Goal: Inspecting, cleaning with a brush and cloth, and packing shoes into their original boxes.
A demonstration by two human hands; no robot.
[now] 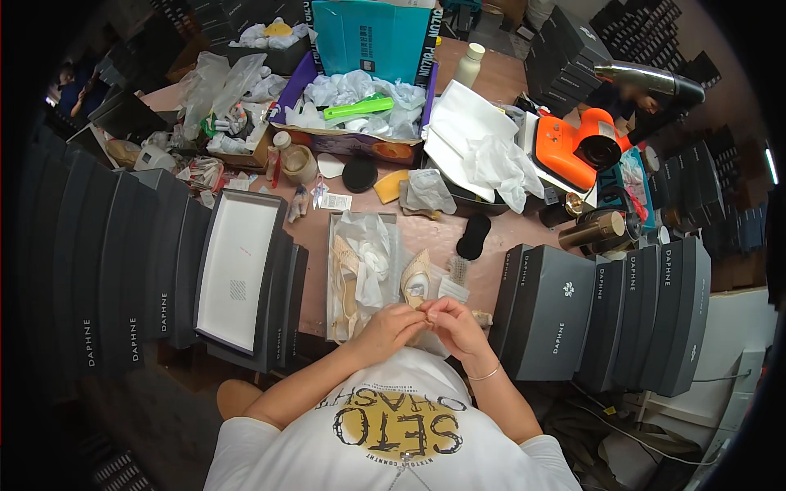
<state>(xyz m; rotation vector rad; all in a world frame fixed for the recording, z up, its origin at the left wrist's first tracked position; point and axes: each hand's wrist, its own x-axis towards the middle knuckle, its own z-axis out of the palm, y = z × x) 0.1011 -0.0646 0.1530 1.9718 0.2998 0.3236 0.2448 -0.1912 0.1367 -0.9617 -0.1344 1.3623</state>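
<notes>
Close to my body, my left hand (396, 329) and my right hand (458, 326) meet fingertip to fingertip. Both are closed in a pinch, and what lies between them is too small and too covered to make out. Just beyond the fingers lies a beige woven shoe (417, 268) with a pointed toe pointing away from me. My hands hide its heel end. To the left, an open shoe box (330, 301) holds a matching beige shoe (346, 260) beside crumpled white tissue paper (374, 254).
Dark shoe boxes (544, 315) stand in rows on both sides, with an upturned lid (235, 270) at left. Farther off are a purple carton (286, 96) of tissue with a green-handled tool (360, 107), a glass jar (299, 164), black insole-shaped pad (474, 236) and orange machine (565, 151).
</notes>
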